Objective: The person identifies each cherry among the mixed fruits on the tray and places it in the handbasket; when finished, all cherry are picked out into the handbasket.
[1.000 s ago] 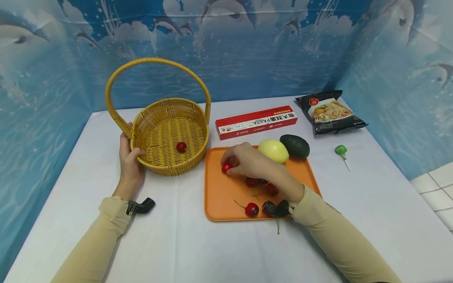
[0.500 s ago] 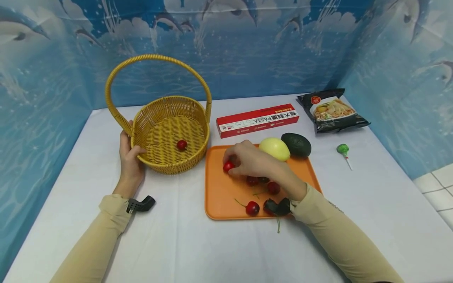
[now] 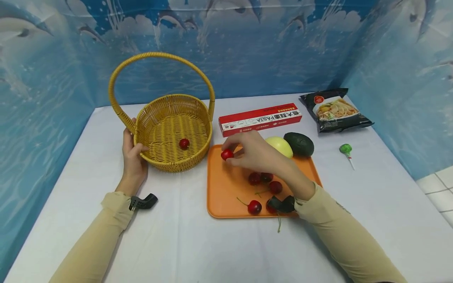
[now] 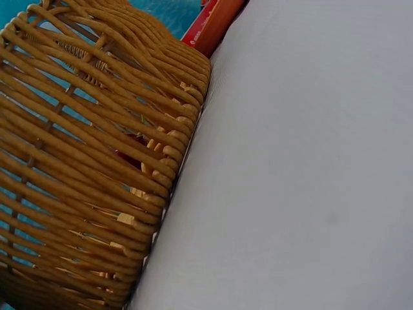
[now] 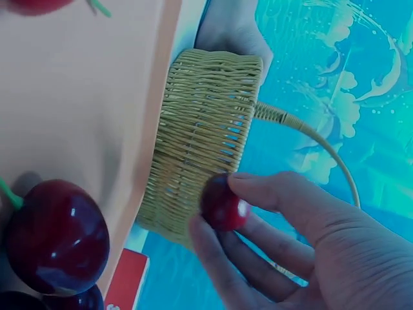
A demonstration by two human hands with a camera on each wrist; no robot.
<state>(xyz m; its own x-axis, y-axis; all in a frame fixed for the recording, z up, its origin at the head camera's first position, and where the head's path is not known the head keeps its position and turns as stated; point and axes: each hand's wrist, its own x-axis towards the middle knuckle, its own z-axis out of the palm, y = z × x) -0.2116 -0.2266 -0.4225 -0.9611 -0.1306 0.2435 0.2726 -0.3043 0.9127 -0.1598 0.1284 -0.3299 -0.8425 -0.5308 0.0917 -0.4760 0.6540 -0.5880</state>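
Note:
My right hand [image 3: 253, 153] pinches a red cherry [image 3: 227, 154] between thumb and fingers, held above the left back part of the orange tray [image 3: 221, 196]. In the right wrist view that cherry [image 5: 224, 202] is clear of the tray surface, with the basket behind it. My left hand [image 3: 133, 159] grips the left rim of the yellow wicker basket [image 3: 173, 165], thumb over the edge, other fingers mostly hidden outside. One cherry [image 3: 184, 144] lies on the basket floor. Several more cherries, such as one with a green stem [image 3: 254, 207], lie on the tray below my right wrist.
A yellow, lemon-like fruit [image 3: 280, 146] and an avocado [image 3: 299, 144] sit at the tray's back right corner. Behind the tray lies a red pasta box [image 3: 260, 119]. A black noodle packet [image 3: 336, 111] and a green lollipop [image 3: 346, 150] are on the right. The basket's tall handle [image 3: 161, 54] arches upward.
My right hand has lifted the cherry off the tray and moved slightly back. The left hand keeps its grip on the basket rim. The whole head view has shifted slightly.

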